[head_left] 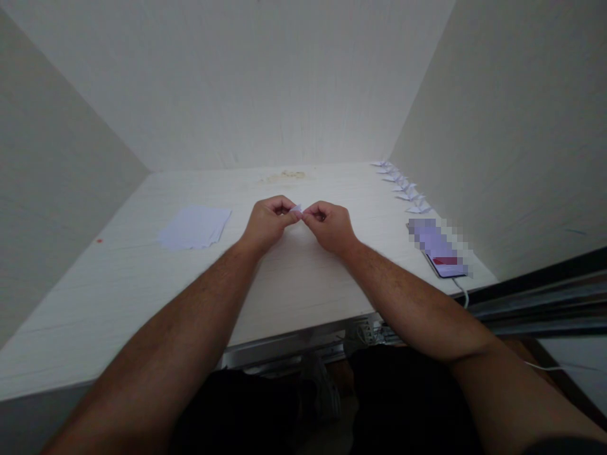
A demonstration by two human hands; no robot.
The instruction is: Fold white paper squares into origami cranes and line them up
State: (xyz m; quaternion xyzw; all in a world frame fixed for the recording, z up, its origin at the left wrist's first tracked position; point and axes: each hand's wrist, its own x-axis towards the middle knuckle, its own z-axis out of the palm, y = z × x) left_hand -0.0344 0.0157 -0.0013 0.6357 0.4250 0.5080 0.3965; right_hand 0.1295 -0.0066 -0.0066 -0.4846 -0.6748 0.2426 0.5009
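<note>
A small folded piece of white paper (pixel 296 208) is pinched between the thumb and fingers of my left hand (pixel 269 222), above the middle of the white tabletop (pixel 303 284). My right hand (pixel 331 225) meets it from the other side, its thumb and forefinger closed on the paper's right end. Most of the paper is hidden behind my fingertips. To the left lies a loose stack of white paper sheets (pixel 195 226). Several folded white paper figures (pixel 404 188) with pointed ends stand in a row at the back right.
A phone (pixel 439 248) with a partly blurred screen lies at the right edge, and a white cable (pixel 462 293) runs from it. Pale walls enclose the table at the back and sides. A brownish worn patch (pixel 287 176) marks the tabletop near the back wall.
</note>
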